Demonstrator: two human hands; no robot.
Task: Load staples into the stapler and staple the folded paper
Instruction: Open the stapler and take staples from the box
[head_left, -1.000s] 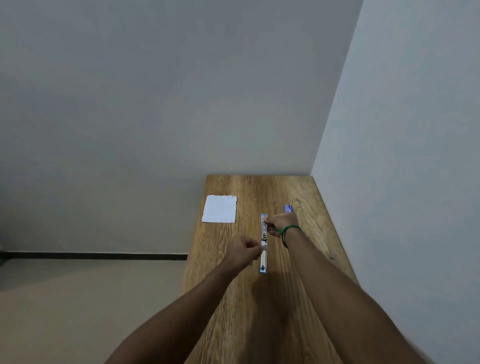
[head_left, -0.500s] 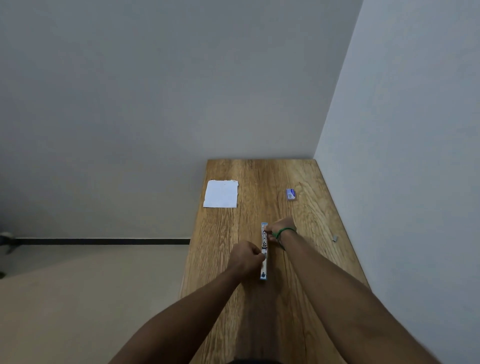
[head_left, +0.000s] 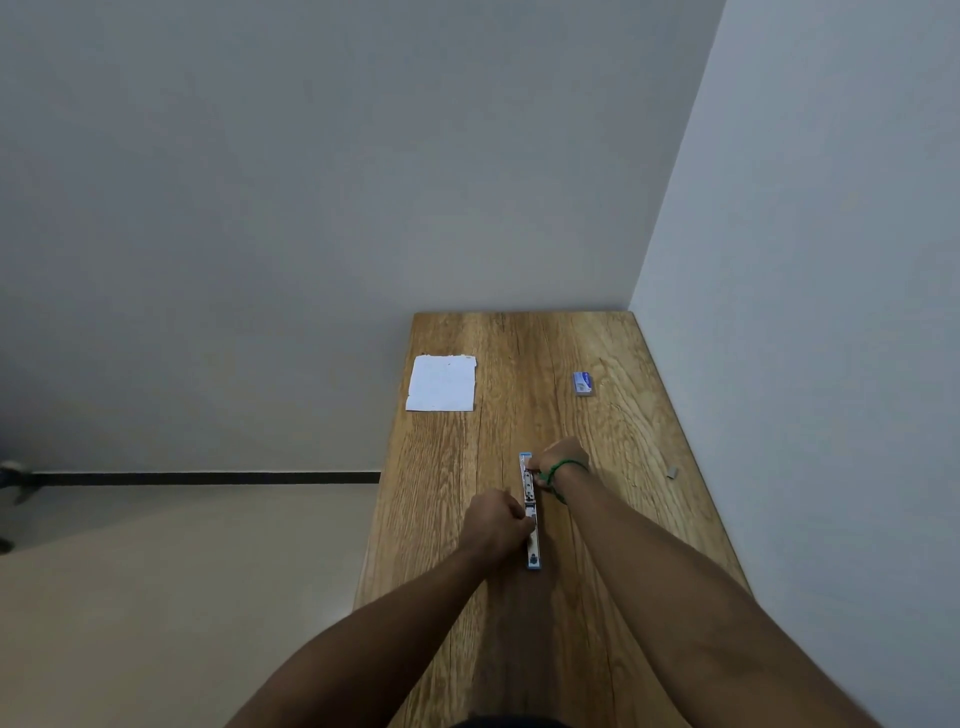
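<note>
A blue-and-white stapler (head_left: 531, 540) lies swung out flat along the middle of the wooden table (head_left: 571, 649). My left hand (head_left: 496, 525) grips its near half from the left side. My right hand (head_left: 561, 464), with a green band at the wrist, pinches at the metal channel of the far half; whether staples are between the fingers I cannot tell. A white folded paper (head_left: 442, 383) lies flat at the table's far left. A small blue staple box (head_left: 584, 383) sits at the far right.
A small grey strip (head_left: 672, 472), perhaps loose staples, lies near the table's right edge. A grey wall runs close along the right side and behind the table. The floor drops away at the left edge.
The view has tilted, so the table's far end shows more fully. Both hands and the stapler sit lower on the table in the frame; their grip looks the same.
</note>
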